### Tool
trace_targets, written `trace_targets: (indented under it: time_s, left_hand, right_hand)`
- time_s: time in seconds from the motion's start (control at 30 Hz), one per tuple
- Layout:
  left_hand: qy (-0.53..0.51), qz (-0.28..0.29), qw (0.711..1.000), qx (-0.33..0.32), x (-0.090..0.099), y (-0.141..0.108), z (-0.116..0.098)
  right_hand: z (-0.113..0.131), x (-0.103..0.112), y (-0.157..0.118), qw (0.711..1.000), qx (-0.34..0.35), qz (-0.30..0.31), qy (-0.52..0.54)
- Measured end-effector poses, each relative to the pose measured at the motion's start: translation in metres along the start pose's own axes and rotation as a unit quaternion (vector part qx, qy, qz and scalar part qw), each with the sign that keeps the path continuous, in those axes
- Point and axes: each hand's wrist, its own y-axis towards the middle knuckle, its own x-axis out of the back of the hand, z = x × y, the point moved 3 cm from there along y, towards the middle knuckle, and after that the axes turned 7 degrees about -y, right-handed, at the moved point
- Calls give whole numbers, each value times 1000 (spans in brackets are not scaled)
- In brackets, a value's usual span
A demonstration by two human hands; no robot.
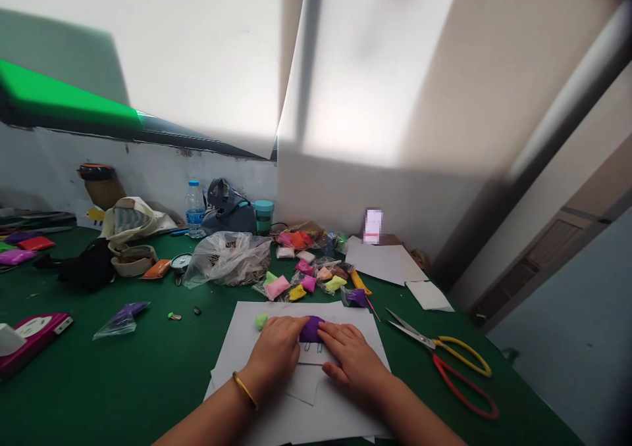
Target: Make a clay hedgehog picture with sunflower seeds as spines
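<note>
A rounded lump of purple modelling clay [312, 329] lies on a small white sheet with short drawn legs showing below it. My left hand [276, 350] presses on the clay's left side, its fingers bent and held together. From the right, my right hand [353, 354] touches the clay with stretched fingers, its thumb apart and resting on the paper. Beneath both hands are larger white sheets [232, 380]. A small light-green clay ball [261, 322] sits just beyond my left hand. What lies under my palms is hidden.
Scissors [434, 344] with yellow and red handles lie open at right. Several colourful clay packets [296, 293] and a clear plastic bag [224, 258] are behind the paper. A purple clay packet [123, 318] and a magenta power strip [37, 341] are at left. A phone [374, 225] stands at back.
</note>
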Motion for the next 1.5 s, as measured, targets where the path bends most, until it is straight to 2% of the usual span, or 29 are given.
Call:
trace_targets:
  time_s: [0.2, 0.43, 0.57, 0.77, 0.93, 1.03, 1.13, 1.3, 1.5]
  left_hand:
    - [-2, 18, 1000, -9, -3, 1, -2]
    - [-87, -18, 995, 36, -6, 3, 16]
    - [-165, -41, 982, 76, -8, 4, 30]
    - [-280, -110, 944, 137, -10, 6, 49]
    - [-308, -197, 920, 140, 10, 8, 48]
    - [-290, -250, 912, 146, 26, 8, 49]
    - [-266, -294, 902, 170, 39, 6, 59]
    - [-215, -279, 904, 241, 49, 6, 84]
    - [-158, -213, 935, 236, 44, 9, 89]
  right_hand:
    - [0, 0, 0, 1000, -3, 5, 4]
    - [-2, -2, 0, 1000, 4, -2, 12]
    - [-7, -2, 0, 998, 6, -41, 37]
    - [-19, 0, 1, 983, -54, -64, 161]
    - [-30, 7, 12, 973, -81, -106, 186]
    - [-43, 15, 24, 971, -135, -127, 151]
    - [-52, 24, 38, 974, -161, -134, 89]
    - [-41, 30, 71, 986, -131, -104, 9]
    - [-9, 27, 121, 991, -97, -83, -43]
